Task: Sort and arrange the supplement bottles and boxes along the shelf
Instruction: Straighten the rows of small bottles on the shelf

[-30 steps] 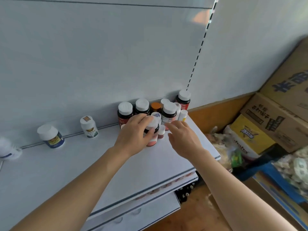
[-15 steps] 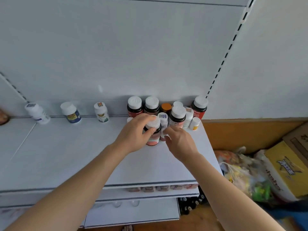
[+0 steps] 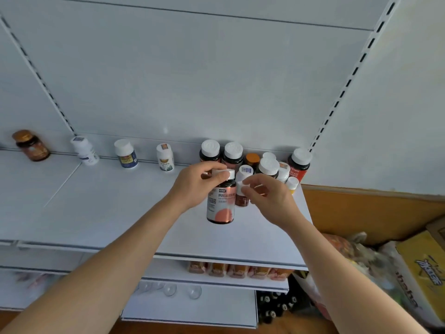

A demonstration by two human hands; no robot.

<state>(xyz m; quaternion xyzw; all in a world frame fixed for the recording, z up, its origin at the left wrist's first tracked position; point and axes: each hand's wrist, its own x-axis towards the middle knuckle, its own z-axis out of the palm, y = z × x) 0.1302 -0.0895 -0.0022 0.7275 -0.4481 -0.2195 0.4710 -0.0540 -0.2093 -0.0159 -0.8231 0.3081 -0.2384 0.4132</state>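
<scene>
My left hand [image 3: 196, 183] grips the white cap of a dark bottle with a pink label [image 3: 221, 203], held just above the white shelf [image 3: 115, 213]. My right hand [image 3: 267, 196] pinches the white cap of a small brown bottle [image 3: 242, 197] right beside it. Behind them a cluster of white-capped dark bottles [image 3: 267, 166] stands against the back panel at the shelf's right end. Along the back, spaced out to the left, stand a white bottle with a green label [image 3: 165, 157], a blue-labelled bottle [image 3: 125, 153], a white bottle [image 3: 84, 150] and a brown bottle [image 3: 31, 145].
The shelf's right edge drops off near the cluster. Cardboard boxes [image 3: 423, 271] and plastic bags [image 3: 356, 256] lie on the floor to the right. Lower shelves hold orange packets [image 3: 238, 271] and dark small bottles [image 3: 277, 307].
The pink-labelled bottle has come up and toward me in my left hand. My right hand now pinches the small brown bottle's cap. The view swung left, showing more bottles on the left.
</scene>
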